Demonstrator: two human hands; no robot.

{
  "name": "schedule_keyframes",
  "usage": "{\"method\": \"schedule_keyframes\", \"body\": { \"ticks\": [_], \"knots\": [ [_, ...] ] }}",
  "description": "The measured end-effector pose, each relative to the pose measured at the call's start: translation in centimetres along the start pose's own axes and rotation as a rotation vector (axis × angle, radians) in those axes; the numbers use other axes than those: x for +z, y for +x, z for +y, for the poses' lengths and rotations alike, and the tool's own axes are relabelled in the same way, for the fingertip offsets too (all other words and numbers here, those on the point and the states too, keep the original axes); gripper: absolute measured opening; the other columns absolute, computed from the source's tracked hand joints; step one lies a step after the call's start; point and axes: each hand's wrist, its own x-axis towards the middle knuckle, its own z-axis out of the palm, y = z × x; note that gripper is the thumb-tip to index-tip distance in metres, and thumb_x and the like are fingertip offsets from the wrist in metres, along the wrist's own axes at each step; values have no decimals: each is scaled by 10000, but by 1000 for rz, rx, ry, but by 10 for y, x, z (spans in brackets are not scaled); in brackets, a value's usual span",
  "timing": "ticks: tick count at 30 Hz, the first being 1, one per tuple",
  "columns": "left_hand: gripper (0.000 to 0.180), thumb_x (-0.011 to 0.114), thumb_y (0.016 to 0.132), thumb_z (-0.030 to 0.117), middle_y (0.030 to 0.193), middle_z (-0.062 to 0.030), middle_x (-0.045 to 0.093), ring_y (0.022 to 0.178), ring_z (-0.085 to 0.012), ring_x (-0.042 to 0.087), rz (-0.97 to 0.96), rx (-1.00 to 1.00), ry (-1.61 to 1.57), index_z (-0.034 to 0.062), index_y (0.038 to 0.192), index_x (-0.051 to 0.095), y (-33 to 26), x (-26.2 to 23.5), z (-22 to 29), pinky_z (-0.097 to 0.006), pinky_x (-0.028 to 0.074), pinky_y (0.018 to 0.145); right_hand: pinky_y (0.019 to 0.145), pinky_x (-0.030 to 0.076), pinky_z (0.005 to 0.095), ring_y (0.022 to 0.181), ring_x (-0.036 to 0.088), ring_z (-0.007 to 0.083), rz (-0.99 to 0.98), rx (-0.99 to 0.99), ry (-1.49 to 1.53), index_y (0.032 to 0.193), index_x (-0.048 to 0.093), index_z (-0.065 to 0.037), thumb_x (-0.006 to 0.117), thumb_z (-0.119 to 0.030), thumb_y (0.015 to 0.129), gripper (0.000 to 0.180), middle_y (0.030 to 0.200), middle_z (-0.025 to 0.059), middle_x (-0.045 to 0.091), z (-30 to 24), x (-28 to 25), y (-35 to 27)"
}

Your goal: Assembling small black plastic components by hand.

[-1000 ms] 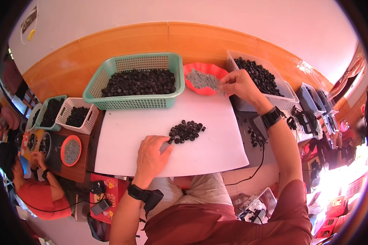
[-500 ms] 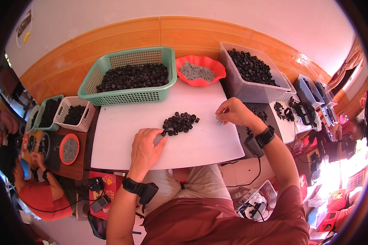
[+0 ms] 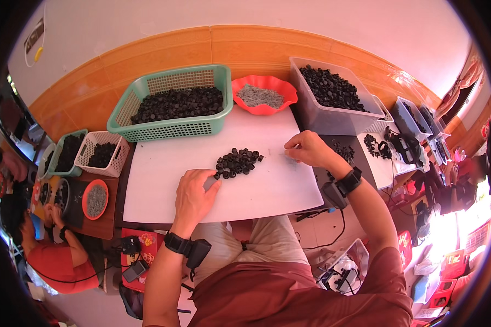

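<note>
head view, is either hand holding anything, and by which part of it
Cannot be told: the left hand curls at the edge of the black pieces, its grip partly hidden; the right hand is over the white sheet, blurred at its grip.

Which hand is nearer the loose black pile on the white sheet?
Left. The left hand is at the left edge of the black pile; the right hand is apart, to its right.

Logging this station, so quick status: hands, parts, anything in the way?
Left hand beside black pieces piled on white sheet. Right hand at sheet's right side, grip unclear. Red bowl, green basket beyond pieces, not between hands.
</note>
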Motion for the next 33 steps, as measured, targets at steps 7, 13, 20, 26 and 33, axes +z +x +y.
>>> {"method": "schedule_keyframes", "body": {
  "ticks": [7, 13, 20, 26, 33],
  "knots": [
    [243, 745, 844, 146, 1069, -123, 721, 1052, -316, 638, 2, -7, 8, 30, 1056, 716, -1, 1, 0, -408, 521, 891, 822, 568, 389, 890, 737, 339, 49, -6, -128, 1022, 756, 39, 726, -153, 843, 265, 951, 215, 752, -8, 1, -4],
    [239, 745, 845, 144, 1063, -124, 722, 1033, -321, 642, 5, -19, -7, 31, 1053, 717, -1, 2, 0, -410, 524, 877, 835, 566, 406, 907, 723, 370, 77, -153, -136, 1015, 745, 41, 645, -62, 861, 210, 955, 234, 737, -5, 2, -5],
    [234, 748, 841, 139, 1042, -124, 727, 1031, -322, 644, 18, 19, 24, 28, 1045, 715, -1, 2, 0, -415, 519, 894, 812, 568, 410, 882, 716, 387, 134, -253, -163, 993, 744, 35, 625, -16, 860, 186, 931, 232, 733, -6, 5, -2],
    [232, 750, 838, 138, 1055, -126, 728, 1038, -325, 644, 14, 9, 16, 26, 1039, 713, -1, 2, 0, -417, 517, 901, 793, 574, 395, 845, 731, 350, 165, -239, -101, 978, 752, 29, 663, -20, 845, 167, 919, 221, 738, 0, 7, 3],
    [234, 747, 838, 132, 1056, -123, 725, 1048, -324, 636, 6, -13, -1, 30, 1047, 715, -1, 2, 0, -416, 512, 908, 783, 577, 397, 836, 736, 335, 182, -224, -164, 972, 761, 13, 688, -45, 835, 165, 914, 209, 743, 0, 7, 11]
  ]
}}
